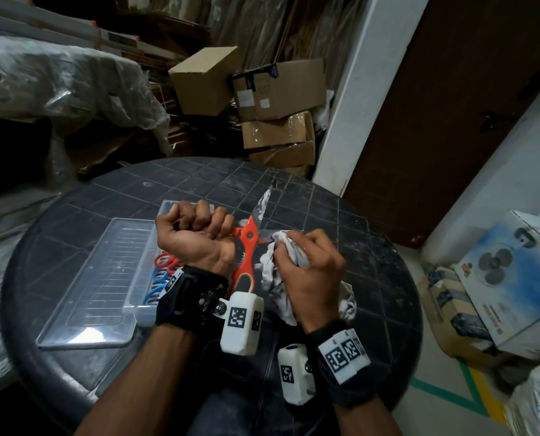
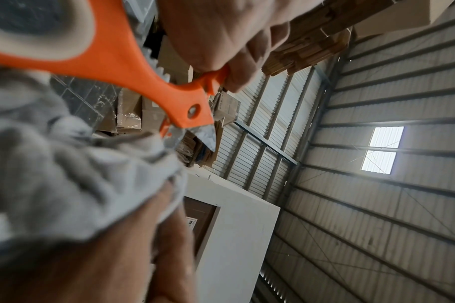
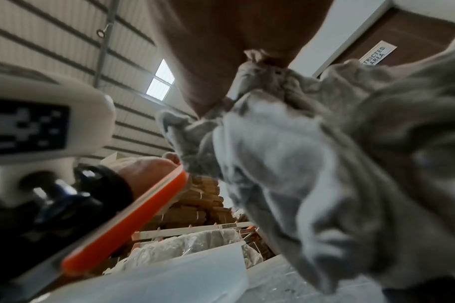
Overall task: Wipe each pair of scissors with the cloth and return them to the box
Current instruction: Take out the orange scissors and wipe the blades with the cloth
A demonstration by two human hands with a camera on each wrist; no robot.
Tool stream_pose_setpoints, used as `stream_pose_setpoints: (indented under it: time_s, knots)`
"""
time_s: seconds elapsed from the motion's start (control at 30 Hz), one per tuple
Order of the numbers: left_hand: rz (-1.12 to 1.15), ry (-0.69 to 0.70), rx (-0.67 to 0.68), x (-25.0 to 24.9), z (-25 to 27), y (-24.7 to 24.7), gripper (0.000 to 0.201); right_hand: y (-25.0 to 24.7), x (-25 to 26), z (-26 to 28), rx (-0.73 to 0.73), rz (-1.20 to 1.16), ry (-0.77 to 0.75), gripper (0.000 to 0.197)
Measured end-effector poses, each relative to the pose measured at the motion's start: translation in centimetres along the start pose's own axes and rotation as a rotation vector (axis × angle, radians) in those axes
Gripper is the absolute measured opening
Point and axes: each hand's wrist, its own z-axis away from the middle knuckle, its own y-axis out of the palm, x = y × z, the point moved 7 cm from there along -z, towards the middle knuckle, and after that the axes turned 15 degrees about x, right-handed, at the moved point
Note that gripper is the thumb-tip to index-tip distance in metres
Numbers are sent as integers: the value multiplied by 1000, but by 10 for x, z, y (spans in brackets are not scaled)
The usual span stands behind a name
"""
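My left hand (image 1: 199, 228) grips one handle of the orange scissors (image 1: 246, 240) above the dark round table (image 1: 372, 278). The scissors are spread, with one steel blade (image 1: 262, 206) pointing away. My right hand (image 1: 306, 262) clutches a crumpled white cloth (image 1: 281, 247) around the other blade, just right of the pivot. In the left wrist view the orange scissors (image 2: 133, 67) cross the frame, with the cloth (image 2: 65, 174) bunched at the blade root. The right wrist view shows the cloth (image 3: 312, 153) and an orange handle (image 3: 133, 221). A clear plastic box (image 1: 136, 306) left of my hands holds red scissors (image 1: 166, 262) and blue scissors (image 1: 157, 278).
The box's clear lid (image 1: 86, 287) lies flat on the table to the left. Cardboard boxes (image 1: 262, 99) are stacked behind the table beside a white pillar (image 1: 356, 99). A fan carton (image 1: 507, 272) stands on the floor at right.
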Motion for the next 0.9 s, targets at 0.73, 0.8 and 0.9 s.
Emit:
stream_pose_setpoints:
  time_s: [0.73,0.8,0.9]
  knots:
    - [11,-26,-32,2,0,-4,37,8,7,-2,15,-24,9,18]
    - [17,-34,-24,4,1,-2,37,9,0,-3,14,-11,24,16]
    - [21,-32,-29,5,3,0,37,6,-5,-3,-28,-28,49,15]
